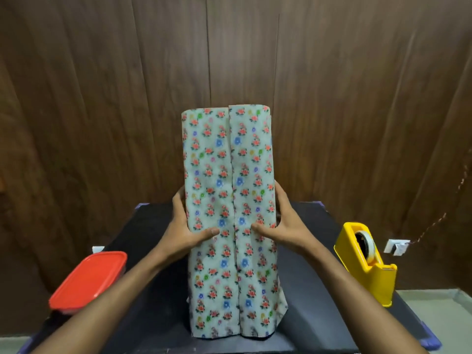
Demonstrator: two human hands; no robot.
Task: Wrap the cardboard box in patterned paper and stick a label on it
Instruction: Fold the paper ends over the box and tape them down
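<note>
Box (229,200): tall, stands upright on end on a dark table (319,251), wrapped in pale floral paper (209,277); 2 paper edges meet in a vertical seam down the near face. Paper hangs loose past the bottom end.
Left hand (184,226): grips the box's left side, thumb pressed on the near face beside the seam.
Right hand (283,226): grips the right side, thumb likewise on the near face.
Red lidded container (89,282): table's left edge.
Yellow tape dispenser (365,261): table's right edge, roll loaded.
Wall (102,98): brown wood panelling behind
</note>
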